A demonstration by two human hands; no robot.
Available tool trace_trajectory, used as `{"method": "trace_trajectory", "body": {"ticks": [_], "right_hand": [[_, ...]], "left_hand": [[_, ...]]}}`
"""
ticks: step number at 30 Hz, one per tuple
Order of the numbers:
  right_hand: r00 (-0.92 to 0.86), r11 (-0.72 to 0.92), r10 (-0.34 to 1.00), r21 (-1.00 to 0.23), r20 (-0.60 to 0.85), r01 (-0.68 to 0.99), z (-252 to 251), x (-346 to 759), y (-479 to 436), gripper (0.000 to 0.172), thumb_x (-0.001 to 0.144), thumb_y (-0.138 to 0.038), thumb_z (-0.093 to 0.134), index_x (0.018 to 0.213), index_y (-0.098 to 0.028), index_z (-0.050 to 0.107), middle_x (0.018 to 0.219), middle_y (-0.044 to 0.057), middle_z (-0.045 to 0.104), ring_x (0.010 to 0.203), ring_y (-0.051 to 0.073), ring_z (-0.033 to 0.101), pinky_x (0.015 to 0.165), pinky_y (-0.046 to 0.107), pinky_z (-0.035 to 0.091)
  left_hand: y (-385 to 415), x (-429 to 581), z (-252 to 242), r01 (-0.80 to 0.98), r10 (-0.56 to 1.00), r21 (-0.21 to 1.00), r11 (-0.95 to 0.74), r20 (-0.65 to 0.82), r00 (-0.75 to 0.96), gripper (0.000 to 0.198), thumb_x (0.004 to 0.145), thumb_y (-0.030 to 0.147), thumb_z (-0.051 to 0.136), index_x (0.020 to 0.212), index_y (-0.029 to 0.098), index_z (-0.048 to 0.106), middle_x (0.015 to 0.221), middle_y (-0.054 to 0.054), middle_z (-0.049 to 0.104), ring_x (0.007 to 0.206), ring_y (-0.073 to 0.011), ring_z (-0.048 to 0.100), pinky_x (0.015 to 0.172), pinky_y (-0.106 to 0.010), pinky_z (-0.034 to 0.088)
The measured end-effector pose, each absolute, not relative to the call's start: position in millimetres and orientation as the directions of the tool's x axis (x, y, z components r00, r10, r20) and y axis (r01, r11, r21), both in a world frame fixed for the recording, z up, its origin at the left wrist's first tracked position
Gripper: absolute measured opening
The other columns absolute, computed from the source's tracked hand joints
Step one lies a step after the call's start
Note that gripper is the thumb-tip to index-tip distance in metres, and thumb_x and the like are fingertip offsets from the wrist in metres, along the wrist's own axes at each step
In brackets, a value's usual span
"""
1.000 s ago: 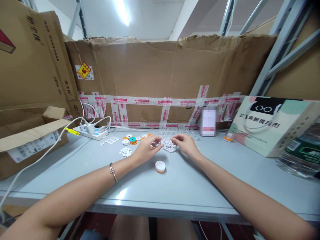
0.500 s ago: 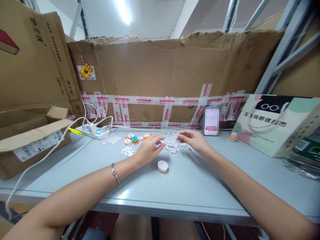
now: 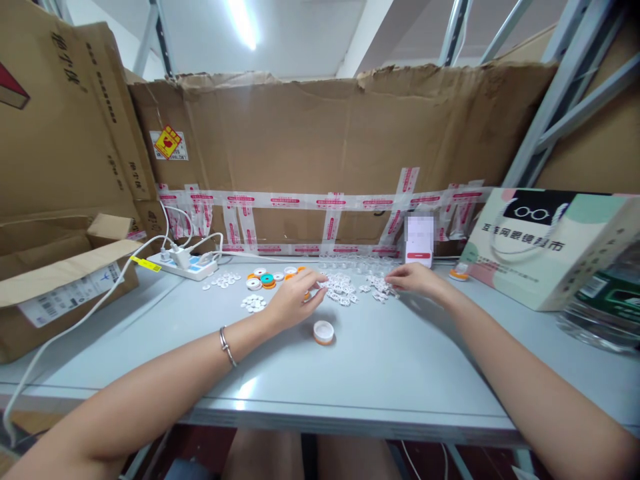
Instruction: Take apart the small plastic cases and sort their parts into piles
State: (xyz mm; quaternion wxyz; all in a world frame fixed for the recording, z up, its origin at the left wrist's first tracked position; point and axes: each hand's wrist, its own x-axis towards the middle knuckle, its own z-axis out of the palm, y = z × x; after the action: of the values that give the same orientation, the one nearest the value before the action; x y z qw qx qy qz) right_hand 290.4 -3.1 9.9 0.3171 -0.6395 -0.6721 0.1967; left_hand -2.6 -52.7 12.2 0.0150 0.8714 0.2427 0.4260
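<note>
My left hand (image 3: pixel 295 297) hovers beside a heap of small white plastic pieces (image 3: pixel 343 290), thumb and fingers apart with nothing seen between them. To the right, my right hand (image 3: pixel 417 279) has its fingertips pressed together at a smaller cluster of white pieces (image 3: pixel 379 287); what they pinch is too small to make out. In front of my left hand stands a round white cup-like part with an orange base (image 3: pixel 323 332). Orange, white and teal round parts (image 3: pixel 268 279) lie behind my left wrist, partly hidden by the hand.
Small white discs (image 3: pixel 253 304) and more white bits (image 3: pixel 226 280) lie at the left. Clear pieces (image 3: pixel 357 263) line the back. Around stand a power strip (image 3: pixel 187 267), open carton (image 3: pixel 100 267), phone (image 3: pixel 419 243), paper bag (image 3: pixel 525 260), water bottle (image 3: pixel 605 307) and another orange-white part (image 3: pixel 459 271).
My right hand has moved right, from the main heap to the smaller cluster of white pieces, which now shows more fully. My left hand stays in nearly the same place.
</note>
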Motion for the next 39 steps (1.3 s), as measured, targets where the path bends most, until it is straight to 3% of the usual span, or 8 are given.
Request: {"method": "trace_trajectory", "body": {"ticks": [3, 6, 12, 17, 21, 24, 29, 39], "right_hand": [[-0.022, 0.197, 0.955, -0.577, 0.295, 0.792, 11.8, 283.6, -5.2, 0.017, 0.067, -0.023, 0.058, 0.076, -0.017, 0.072, 0.077, 0.007, 0.066, 0.072, 0.02, 0.059, 0.068, 0.03, 0.044], [-0.209, 0.354, 0.906, -0.387, 0.368, 0.851, 10.1, 270.0, -11.0, 0.028, 0.071, -0.016, 0.05, 0.088, -0.021, 0.071, 0.09, 0.008, 0.06, 0.084, 0.02, 0.055, 0.079, 0.03, 0.042], [-0.313, 0.375, 0.916, -0.256, 0.252, 0.891, 4.5, 260.8, -14.4, 0.042, 0.064, -0.002, 0.045, 0.083, -0.026, 0.073, 0.091, 0.007, 0.057, 0.091, 0.022, 0.052, 0.085, 0.033, 0.039], [-0.243, 0.366, 0.911, -0.381, 0.333, 0.849, 15.9, 264.1, -18.9, 0.035, 0.068, -0.006, 0.041, 0.076, -0.02, 0.072, 0.09, 0.007, 0.058, 0.087, 0.02, 0.055, 0.078, 0.029, 0.042], [-0.396, 0.505, 0.863, -0.543, 0.312, 0.671, 27.3, 236.8, -44.1, 0.023, 0.075, -0.018, 0.045, 0.081, -0.021, 0.067, 0.091, 0.004, 0.06, 0.084, 0.017, 0.055, 0.07, 0.028, 0.042], [-0.552, 0.56, 0.8, -0.622, 0.234, 0.548, 28.3, 207.8, -66.0, 0.017, 0.072, -0.033, 0.058, 0.082, -0.021, 0.062, 0.087, 0.002, 0.061, 0.081, 0.016, 0.053, 0.073, 0.028, 0.041], [-0.645, 0.583, 0.745, -0.634, 0.168, 0.508, 15.0, 183.1, -78.6, 0.039, 0.055, -0.045, 0.072, 0.082, -0.02, 0.057, 0.081, 0.0, 0.057, 0.073, 0.015, 0.049, 0.064, 0.024, 0.039], [-0.571, 0.521, 0.794, -0.715, 0.206, 0.466, 5.9, 180.6, -75.4, 0.028, 0.059, -0.041, 0.071, 0.07, -0.018, 0.059, 0.07, -0.002, 0.057, 0.063, 0.011, 0.046, 0.056, 0.022, 0.037]], "left_hand": [[-53.5, -3.0, 13.3, 0.424, 0.443, 0.227, -0.877, 0.725, 0.527, 0.016, 0.085, 0.02, 0.043, 0.095, 0.015, 0.054, 0.084, -0.006, 0.059, 0.074, -0.0133, 0.055, 0.068, -0.026, 0.046], [-54.5, -3.1, 13.6, 0.431, 0.451, 0.227, -0.873, 0.711, 0.539, 0.015, 0.085, 0.021, 0.043, 0.094, 0.015, 0.054, 0.085, -0.006, 0.059, 0.074, -0.0137, 0.055, 0.069, -0.027, 0.045], [-55.5, -3.8, 17.3, 0.38, 0.448, 0.252, -0.89, 0.639, 0.625, 0.019, 0.087, 0.021, 0.038, 0.095, 0.016, 0.054, 0.088, -0.007, 0.06, 0.081, -0.0156, 0.055, 0.073, -0.029, 0.044], [-54.8, -13.4, 33.7, 0.317, 0.461, 0.381, -0.868, 0.386, 0.799, 0.024, 0.09, 0.028, 0.035, 0.093, 0.018, 0.057, 0.091, -0.005, 0.061, 0.086, -0.0147, 0.055, 0.077, -0.027, 0.042], [-54.9, -21.2, 42.1, 0.335, 0.459, 0.462, -0.822, 0.187, 0.869, 0.035, 0.065, 0.044, 0.068, 0.089, 0.02, 0.059, 0.085, -0.002, 0.059, 0.079, -0.0151, 0.053, 0.069, -0.024, 0.042], [-56.0, -20.6, 38.7, 0.369, 0.468, 0.461, -0.807, 0.117, 0.876, 0.043, 0.056, 0.044, 0.073, 0.088, 0.019, 0.059, 0.08, 0.0, 0.057, 0.073, -0.0142, 0.051, 0.064, -0.022, 0.04], [-56.3, -14.4, 27.0, 0.39, 0.476, 0.443, -0.807, 0.098, 0.874, 0.037, 0.058, 0.044, 0.072, 0.077, 0.017, 0.057, 0.067, 0.003, 0.052, 0.061, -0.0109, 0.045, 0.053, -0.02, 0.033], [-56.0, -8.5, 16.0, 0.455, 0.581, 0.499, -0.737, 0.126, 0.804, 0.029, 0.062, 0.038, 0.067, 0.073, 0.015, 0.053, 0.062, 0.004, 0.048, 0.056, -0.0087, 0.041, 0.048, -0.019, 0.03]]}}
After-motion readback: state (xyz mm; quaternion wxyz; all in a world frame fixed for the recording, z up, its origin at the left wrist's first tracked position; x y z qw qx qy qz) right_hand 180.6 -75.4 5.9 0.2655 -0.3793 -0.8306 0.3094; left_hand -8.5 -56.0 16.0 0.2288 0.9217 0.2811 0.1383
